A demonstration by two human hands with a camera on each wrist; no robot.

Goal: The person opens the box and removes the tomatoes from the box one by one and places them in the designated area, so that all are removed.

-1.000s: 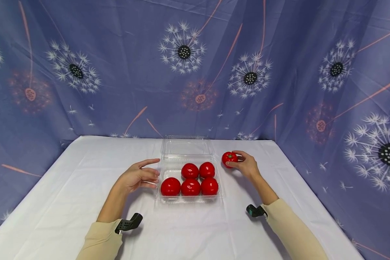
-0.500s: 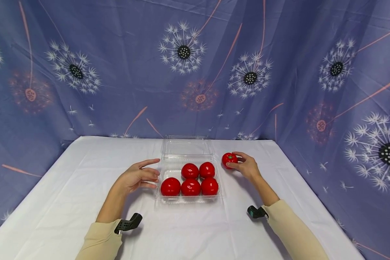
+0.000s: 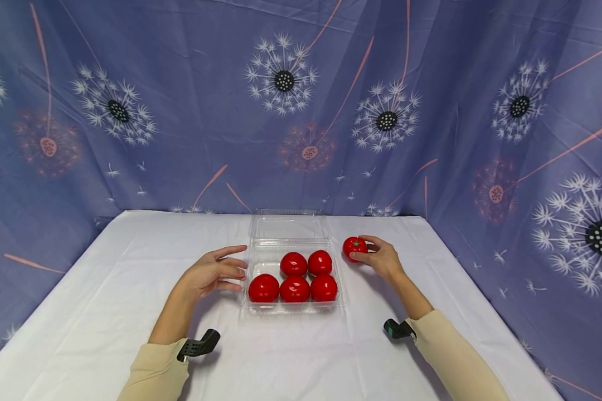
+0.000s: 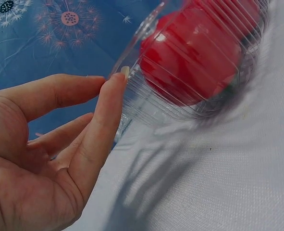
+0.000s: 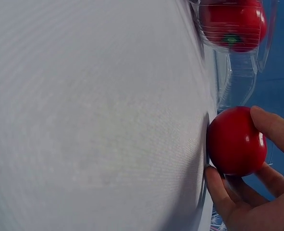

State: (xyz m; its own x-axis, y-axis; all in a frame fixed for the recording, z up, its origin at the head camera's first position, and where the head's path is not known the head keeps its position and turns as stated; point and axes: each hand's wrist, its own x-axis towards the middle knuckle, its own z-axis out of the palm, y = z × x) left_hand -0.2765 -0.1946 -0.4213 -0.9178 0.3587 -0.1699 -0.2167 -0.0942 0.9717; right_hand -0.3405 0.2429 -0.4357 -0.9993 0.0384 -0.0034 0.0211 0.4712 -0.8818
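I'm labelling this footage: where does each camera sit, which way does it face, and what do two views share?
Head: worn on the head, facing forward and down at the clear container, red tomatoes and backdrop; left grip, right grip and sleeves show.
Left wrist: on that wrist, facing the container's side; the left grip shows.
Right wrist: on that wrist, facing the held tomato, container beyond; the right grip shows.
Shared: head and right wrist both show the held tomato.

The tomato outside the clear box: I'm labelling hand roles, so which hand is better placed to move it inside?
Probably the right hand: it grips the loose tomato, just right of the clear box. The left hand is at the box's opposite side and holds no tomato.
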